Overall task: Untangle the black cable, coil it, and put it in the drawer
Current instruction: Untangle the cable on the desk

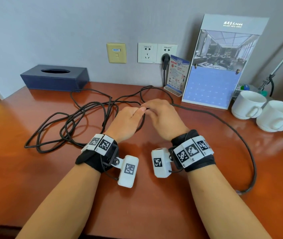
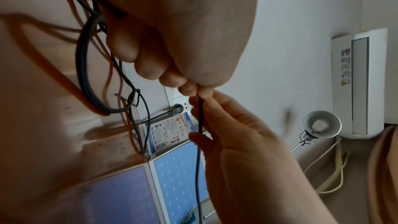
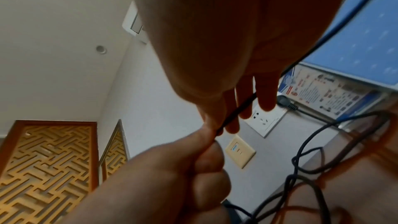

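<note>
We see a long black cable point(image 1: 85, 116) lying on a shiny red-brown desk point(image 1: 154, 204). Most of it sits in a messy pile of loops on the left side of the desk, in front of a dark blue tissue box point(image 1: 54, 77). The loops cross over each other many times. From the pile the cable runs toward the middle, where both hands meet.

Our left hand point(image 1: 126, 122) has its fingers curled, and it pinches the cable between thumb and fingertip. Our right hand point(image 1: 163, 116) is right next to it, touching it, and it pinches the same bit of cable. In the left wrist view the short piece between the two pinches is pulled straight.

From the right hand the cable goes off to the right in one big curve. It sweeps toward the near right part of the desk and ends there, with its tip point(image 1: 240, 192) pointing left.

Two white cups point(image 1: 265, 112) stand at the far right. A blue calendar stand point(image 1: 213, 88) leans by the wall. Another black plug point(image 1: 165, 60) sits in a wall socket point(image 1: 166, 52).
</note>
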`<action>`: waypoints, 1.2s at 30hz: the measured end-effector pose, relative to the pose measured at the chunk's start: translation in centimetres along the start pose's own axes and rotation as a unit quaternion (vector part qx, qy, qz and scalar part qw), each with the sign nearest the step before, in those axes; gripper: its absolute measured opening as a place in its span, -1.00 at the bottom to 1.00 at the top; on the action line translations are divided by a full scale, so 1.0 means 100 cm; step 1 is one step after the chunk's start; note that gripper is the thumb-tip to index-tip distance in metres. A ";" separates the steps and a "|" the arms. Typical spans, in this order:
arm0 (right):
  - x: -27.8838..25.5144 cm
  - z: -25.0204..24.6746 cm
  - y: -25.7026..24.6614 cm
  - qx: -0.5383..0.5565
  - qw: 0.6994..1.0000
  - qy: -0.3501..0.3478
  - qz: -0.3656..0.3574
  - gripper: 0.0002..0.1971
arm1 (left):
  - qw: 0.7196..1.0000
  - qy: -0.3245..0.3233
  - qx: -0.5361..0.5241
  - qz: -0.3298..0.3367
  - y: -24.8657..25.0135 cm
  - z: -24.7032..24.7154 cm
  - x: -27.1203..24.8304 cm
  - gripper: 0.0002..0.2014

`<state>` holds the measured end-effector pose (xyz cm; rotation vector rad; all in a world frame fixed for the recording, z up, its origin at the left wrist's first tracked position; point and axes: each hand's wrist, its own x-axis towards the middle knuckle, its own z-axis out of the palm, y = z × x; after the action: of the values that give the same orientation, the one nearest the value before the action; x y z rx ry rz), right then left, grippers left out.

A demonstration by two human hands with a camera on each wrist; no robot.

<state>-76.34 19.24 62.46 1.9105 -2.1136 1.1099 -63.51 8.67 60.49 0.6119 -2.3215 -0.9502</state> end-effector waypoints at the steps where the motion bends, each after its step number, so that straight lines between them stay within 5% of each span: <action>1: 0.001 0.001 -0.003 0.003 1.000 -0.024 -0.002 -0.79 | 1.000 -0.002 -0.010 0.000 -0.001 0.001 -0.001 -0.40; 5: 0.001 -0.009 -0.001 0.046 0.998 -0.040 0.020 -0.84 | 0.999 -0.028 -0.036 -0.014 -0.004 0.002 -0.003 -0.25; 11: -0.002 -0.017 0.016 0.057 0.994 -0.048 0.075 -0.84 | 0.995 -0.057 -0.070 -0.029 0.000 0.003 -0.005 -0.51; 17: 0.003 -0.015 0.035 0.008 0.970 0.146 0.194 -0.82 | 0.997 -0.054 -0.038 -0.027 0.008 0.002 -0.006 -0.52; 19: 0.004 -0.014 0.037 -0.002 0.959 0.155 0.236 -0.81 | 0.999 -0.045 -0.016 -0.016 0.011 0.003 -0.007 -0.51; 25: 0.003 -0.002 0.009 0.002 0.998 -0.006 0.056 -0.64 | 1.000 -0.009 -0.009 -0.010 0.003 0.003 -0.002 -0.52; 29: 0.001 -0.002 -0.001 0.041 0.999 -0.027 0.013 -0.80 | 0.999 -0.016 -0.029 0.003 0.005 0.001 -0.004 -0.53; 36: -0.001 -0.020 0.031 0.029 0.973 0.120 0.196 -0.82 | 1.000 0.004 -0.001 -0.005 0.006 -0.010 -0.002 -0.50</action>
<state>-79.93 20.33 62.49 1.3209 -2.3942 1.4008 -62.84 8.72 61.41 0.6270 -2.3127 -0.9530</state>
